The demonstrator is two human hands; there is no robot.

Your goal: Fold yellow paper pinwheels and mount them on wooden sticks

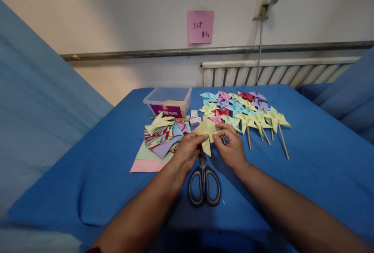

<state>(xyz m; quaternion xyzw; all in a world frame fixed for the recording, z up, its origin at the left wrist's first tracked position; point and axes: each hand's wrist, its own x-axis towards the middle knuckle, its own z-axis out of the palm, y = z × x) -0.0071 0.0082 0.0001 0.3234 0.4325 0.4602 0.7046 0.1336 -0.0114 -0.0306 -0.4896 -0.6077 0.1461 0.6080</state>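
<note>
Between my two hands is a pale yellow paper pinwheel [207, 129], raised a little above the blue cloth. My left hand [189, 148] pinches its lower left side, thumb on top. On its right side, the thumb and fingers of my right hand [231, 144] close on the paper near a blade. I see no stick on this pinwheel. Just below my hands lies a pair of scissors [204, 187] with dark blue and grey handles, its blade tips hidden behind the paper and my hands.
Left of my hands, a pile of coloured folded paper [163, 134] sits on pink and green sheets [146, 165]. Behind it stand a clear plastic box [168, 99] and small white boxes [195, 120]. Several finished pinwheels [233, 107] on sticks lie at the back right of the table [102, 148].
</note>
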